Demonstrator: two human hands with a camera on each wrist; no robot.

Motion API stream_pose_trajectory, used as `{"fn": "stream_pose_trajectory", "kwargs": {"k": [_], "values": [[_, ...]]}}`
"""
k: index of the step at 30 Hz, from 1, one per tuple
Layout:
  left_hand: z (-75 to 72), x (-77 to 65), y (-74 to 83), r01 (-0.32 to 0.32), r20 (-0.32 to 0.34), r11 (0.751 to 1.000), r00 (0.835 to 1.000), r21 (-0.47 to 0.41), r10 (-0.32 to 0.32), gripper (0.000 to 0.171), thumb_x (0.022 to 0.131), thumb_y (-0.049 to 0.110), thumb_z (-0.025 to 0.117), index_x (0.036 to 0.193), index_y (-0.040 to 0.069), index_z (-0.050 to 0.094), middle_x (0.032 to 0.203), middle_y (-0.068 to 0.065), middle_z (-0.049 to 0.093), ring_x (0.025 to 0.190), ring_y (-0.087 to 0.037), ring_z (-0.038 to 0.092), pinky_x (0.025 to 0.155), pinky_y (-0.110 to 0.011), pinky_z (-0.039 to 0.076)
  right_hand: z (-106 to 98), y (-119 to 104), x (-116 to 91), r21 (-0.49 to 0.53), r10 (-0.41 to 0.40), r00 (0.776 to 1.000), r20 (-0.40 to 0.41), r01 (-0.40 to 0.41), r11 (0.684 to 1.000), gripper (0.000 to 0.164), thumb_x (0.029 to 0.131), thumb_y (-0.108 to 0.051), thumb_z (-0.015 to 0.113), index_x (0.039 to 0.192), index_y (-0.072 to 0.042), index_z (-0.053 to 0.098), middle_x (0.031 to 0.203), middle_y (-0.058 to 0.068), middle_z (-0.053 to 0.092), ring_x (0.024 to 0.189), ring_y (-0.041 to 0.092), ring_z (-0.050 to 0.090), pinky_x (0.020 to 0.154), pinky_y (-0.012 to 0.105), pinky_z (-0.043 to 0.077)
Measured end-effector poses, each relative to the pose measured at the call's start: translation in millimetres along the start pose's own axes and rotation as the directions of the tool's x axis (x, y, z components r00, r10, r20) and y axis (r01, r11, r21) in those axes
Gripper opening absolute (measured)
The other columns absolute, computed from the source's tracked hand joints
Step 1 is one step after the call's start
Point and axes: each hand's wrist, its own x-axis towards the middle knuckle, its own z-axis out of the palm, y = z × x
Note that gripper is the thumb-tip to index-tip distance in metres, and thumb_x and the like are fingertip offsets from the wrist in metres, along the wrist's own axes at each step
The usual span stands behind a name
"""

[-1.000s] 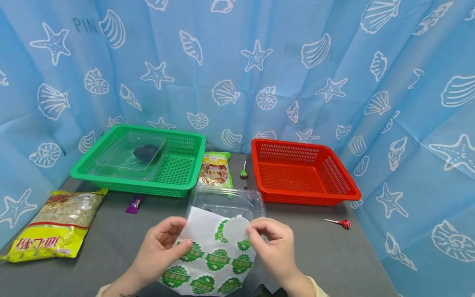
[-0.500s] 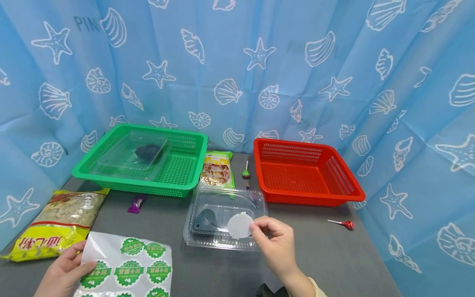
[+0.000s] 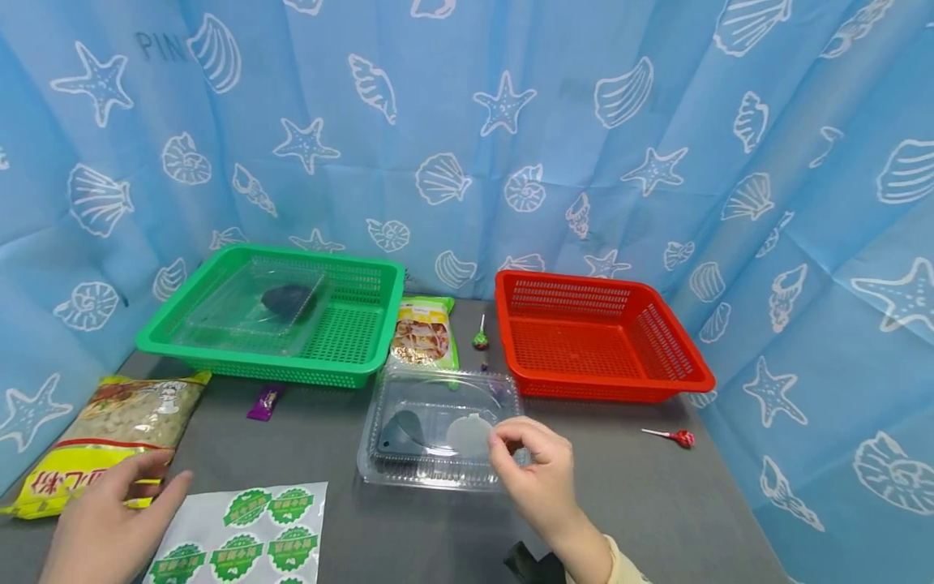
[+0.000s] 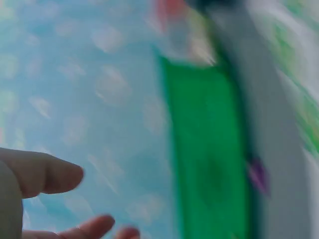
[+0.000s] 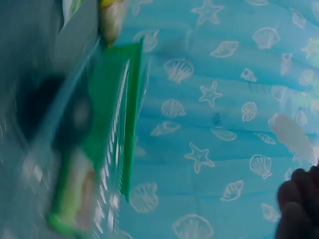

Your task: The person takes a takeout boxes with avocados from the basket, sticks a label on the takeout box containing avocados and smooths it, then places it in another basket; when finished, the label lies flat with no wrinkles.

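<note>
"How many baskets [image 3: 350, 332] [image 3: 584, 349]?"
"Two, one green, one red. Two clear containers [image 3: 219, 308] [image 3: 438, 391] as well, two bags [image 3: 120, 422] [image 3: 422, 334], two dark objects [image 3: 288, 302] [image 3: 403, 431]."
"Anything smaller?"
"Two lollipops [image 3: 480, 341] [image 3: 683, 439] plain to see, one purple wrapped sweet [image 3: 265, 402]."
"And the hands [image 3: 117, 515] [image 3: 538, 470]?"
"Two; also one sticker sheet [image 3: 212, 519] and one loose sticker [image 3: 467, 435]."

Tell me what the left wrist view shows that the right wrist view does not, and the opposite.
Only the left wrist view: the left hand and the purple wrapped candy. Only the right wrist view: the right hand, the round sticker it pinches and, recognizably, the clear container; the left view is very blurred. Both: the green basket, the blue curtain and, apparently, part of the sticker sheet.
</note>
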Motion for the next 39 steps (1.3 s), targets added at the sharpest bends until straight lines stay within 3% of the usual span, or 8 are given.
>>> {"fn": "stream_pose_trajectory", "kwargs": {"k": [5, 11, 15, 18, 21, 24, 29, 39], "values": [[11.7, -9.9, 68.8, -0.270, 0.082, 0.818, 0.930, -0.508, 0.359, 0.033, 0.086, 0.028, 0.054, 0.103, -0.001, 0.055, 0.082, -0.006, 0.060, 0.065, -0.013, 0.056, 0.056, -0.027, 0.050, 11, 4, 27, -0.264, -0.476, 0.878, 0.051, 0.472, 0.841, 0.013, 0.072, 0.001, 0.052, 0.060, -0.001, 0.058, 0.061, 0.006, 0.057, 0.053, 0.016, 0.052, 0.049, 0.022, 0.044], [44.2, -6.1, 141.2, -0.108, 0.313, 0.584, 0.758, -0.805, 0.572, 0.033, 0.088, 0.026, 0.050, 0.092, -0.006, 0.055, 0.072, -0.005, 0.058, 0.060, -0.013, 0.056, 0.057, -0.032, 0.051, 26, 10, 47, -0.392, -0.700, 0.674, 0.237, 0.725, 0.566, 0.018, 0.072, -0.002, 0.050, 0.058, -0.007, 0.058, 0.061, 0.002, 0.058, 0.053, 0.012, 0.053, 0.047, 0.021, 0.044], [59.0, 0.2, 168.7, -0.090, 0.344, 0.589, 0.736, -0.803, 0.583, 0.033, 0.085, 0.025, 0.056, 0.089, -0.007, 0.054, 0.068, -0.007, 0.057, 0.057, -0.014, 0.056, 0.056, -0.031, 0.051, 30, 19, 49, -0.408, -0.736, 0.598, 0.318, 0.787, 0.464, 0.019, 0.075, -0.002, 0.049, 0.060, -0.010, 0.059, 0.062, -0.001, 0.059, 0.054, 0.011, 0.054, 0.045, 0.020, 0.042], [64.1, 6.1, 178.1, -0.149, 0.299, 0.595, 0.754, -0.789, 0.585, 0.024, 0.082, 0.016, 0.059, 0.086, -0.007, 0.054, 0.066, -0.009, 0.056, 0.056, -0.015, 0.055, 0.055, -0.033, 0.051, 28, 30, 46, -0.344, -0.712, 0.619, 0.332, 0.782, 0.519, 0.015, 0.079, -0.008, 0.053, 0.065, -0.010, 0.060, 0.066, -0.001, 0.059, 0.054, 0.010, 0.053, 0.046, 0.019, 0.042], [65.2, 13.2, 183.6, -0.196, 0.265, 0.591, 0.754, -0.783, 0.601, 0.017, 0.081, 0.010, 0.057, 0.084, -0.006, 0.055, 0.067, -0.012, 0.057, 0.056, -0.016, 0.056, 0.054, -0.035, 0.051, 22, 45, 41, -0.264, -0.548, 0.787, 0.282, 0.613, 0.744, 0.013, 0.078, -0.019, 0.062, 0.073, -0.006, 0.061, 0.070, 0.002, 0.059, 0.056, 0.012, 0.054, 0.049, 0.021, 0.045], [65.4, 21.7, 189.8, -0.221, 0.255, 0.590, 0.746, -0.777, 0.615, 0.015, 0.080, 0.009, 0.056, 0.082, -0.005, 0.055, 0.068, -0.014, 0.057, 0.056, -0.017, 0.055, 0.054, -0.035, 0.051, 16, 56, 42, -0.138, -0.047, 0.958, 0.284, 0.089, 0.986, 0.022, 0.075, -0.027, 0.067, 0.077, -0.006, 0.061, 0.070, 0.002, 0.058, 0.058, 0.011, 0.052, 0.051, 0.023, 0.046], [69.9, 36.4, 200.7, -0.219, 0.301, 0.640, 0.742, -0.736, 0.599, 0.017, 0.079, 0.012, 0.057, 0.080, -0.005, 0.058, 0.068, -0.013, 0.057, 0.056, -0.017, 0.053, 0.055, -0.034, 0.051, 13, 57, 56, -0.103, 0.636, 0.659, 0.403, -0.657, 0.746, 0.019, 0.079, -0.020, 0.064, 0.074, -0.001, 0.062, 0.064, 0.006, 0.056, 0.058, 0.016, 0.049, 0.052, 0.035, 0.046], [85.3, 60.5, 214.0, -0.467, 0.401, 0.799, 0.695, -0.380, 0.597, 0.027, 0.074, 0.024, 0.065, 0.056, 0.005, 0.059, 0.045, 0.000, 0.048, 0.039, -0.009, 0.031, 0.038, -0.022, 0.027, 20, 87, 50, -0.352, 0.743, 0.438, 0.505, -0.682, 0.641, 0.029, 0.076, -0.019, 0.064, 0.053, -0.005, 0.054, 0.047, 0.000, 0.045, 0.042, 0.009, 0.033, 0.040, 0.022, 0.032]]}}
